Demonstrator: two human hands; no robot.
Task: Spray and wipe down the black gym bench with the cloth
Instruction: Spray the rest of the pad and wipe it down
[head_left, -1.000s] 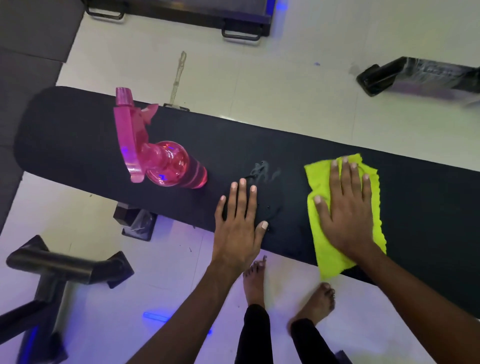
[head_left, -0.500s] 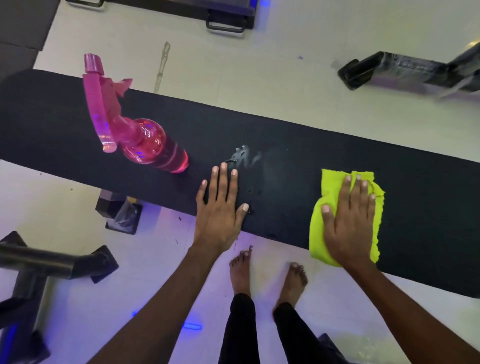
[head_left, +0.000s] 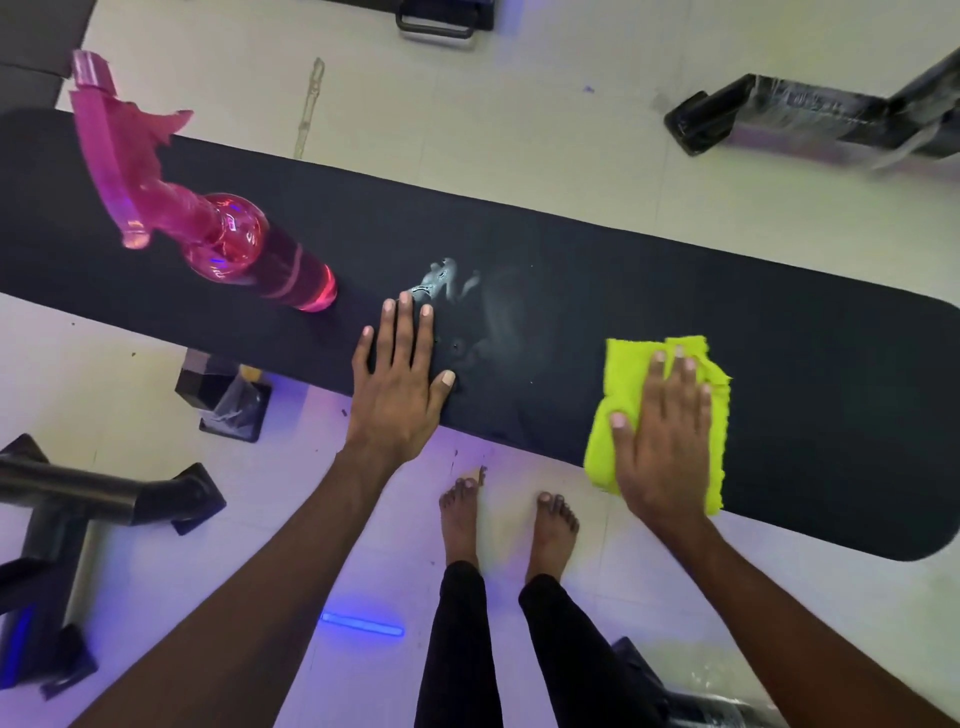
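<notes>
The long black gym bench (head_left: 597, 270) runs across the view from upper left to lower right. A wet, foamy smear (head_left: 452, 291) lies on its middle. My right hand (head_left: 662, 441) presses flat on the yellow-green cloth (head_left: 618, 384) near the bench's front edge, right of the smear. My left hand (head_left: 400, 384) rests flat on the pad with fingers spread, just below the smear, holding nothing. A pink spray bottle (head_left: 218, 228) stands on the bench to the left.
Black metal frame parts (head_left: 78, 499) stand on the floor at lower left, and a wrapped black beam (head_left: 810, 119) lies at upper right. A bench foot (head_left: 223, 395) sits under the pad. My bare feet (head_left: 509, 519) are on the pale tiled floor.
My right hand has slid the cloth rightward and toward the bench's front edge, away from the wet smear. My left hand stays planted by the smear. The view has shifted.
</notes>
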